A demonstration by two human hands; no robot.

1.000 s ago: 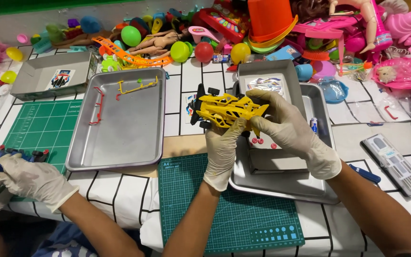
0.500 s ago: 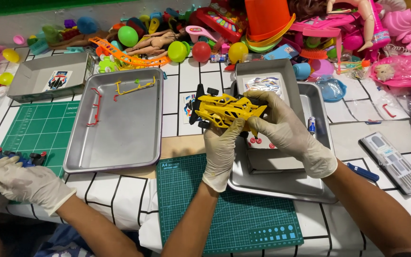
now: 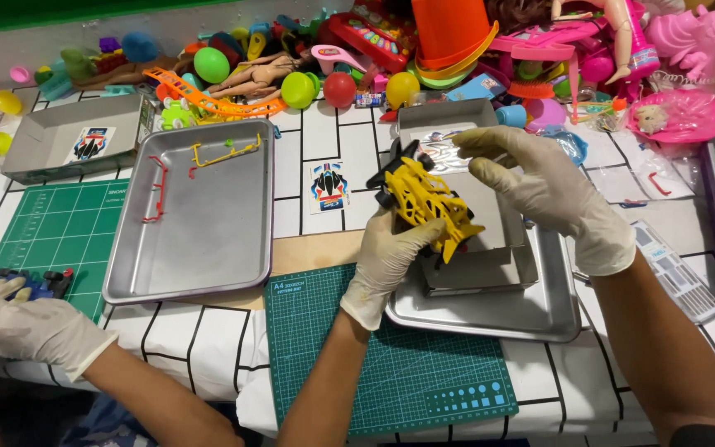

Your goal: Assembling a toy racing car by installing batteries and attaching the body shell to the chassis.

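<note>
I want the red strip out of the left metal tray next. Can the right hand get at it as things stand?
Probably yes, with a long reach. The right hand is open and free, and the red strip lies uncovered in the left tray. But the left hand, holding the yellow toy car, sits between them.

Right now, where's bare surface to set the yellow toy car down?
Free: the green cutting mat below the left hand, and most of the left metal tray, which holds only thin red and yellow pieces near its far end. Crowded: the toy pile along the back; the right tray holds a grey box.
</note>
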